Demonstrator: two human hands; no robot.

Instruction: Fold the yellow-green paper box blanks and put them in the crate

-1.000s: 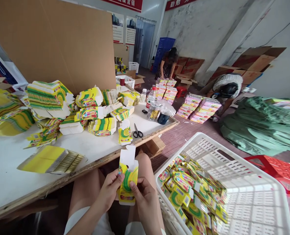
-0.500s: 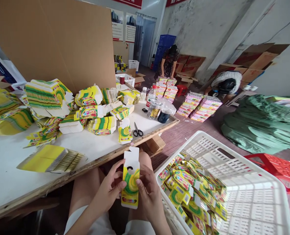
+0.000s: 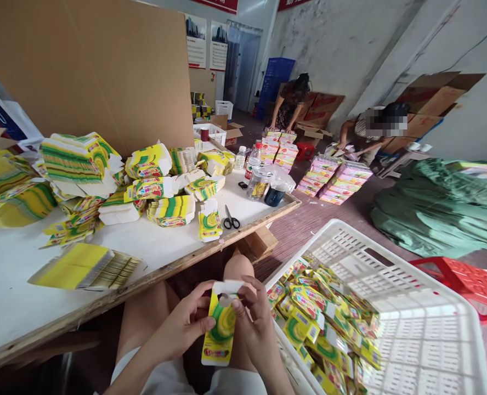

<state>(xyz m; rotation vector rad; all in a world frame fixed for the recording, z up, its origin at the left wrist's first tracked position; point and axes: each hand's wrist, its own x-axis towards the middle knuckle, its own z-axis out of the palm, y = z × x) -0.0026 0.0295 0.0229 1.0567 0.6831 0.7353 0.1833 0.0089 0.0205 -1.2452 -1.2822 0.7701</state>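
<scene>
A small yellow and green cardboard box (image 3: 219, 341) is held over my lap, its white top flap bent over and a round cut-out just below it. My left hand (image 3: 191, 317) grips the box along its left side, the thumb lying on the front face. With its thumb near the cut-out and its fingers around the upper right edge, my right hand (image 3: 255, 314) is closed on the same box. Beyond my hands, a single flat carton (image 3: 209, 221) lies on the white table (image 3: 165, 255) beside black-handled scissors (image 3: 231, 221).
A white plastic basket (image 3: 422, 285) with many filled-looking cartons stands at my right, a red stool (image 3: 469, 288) behind it. Bundled cartons (image 3: 79, 164) cover the table's left. Bottles and a dark mug (image 3: 274, 196) stand near its corner. Two people work beyond, by stacked pink boxes (image 3: 323, 170).
The box's top flap, upright before, is now folded over. My right hand has moved up to the box's top. Both people in the background have shifted, the right one raising the head.
</scene>
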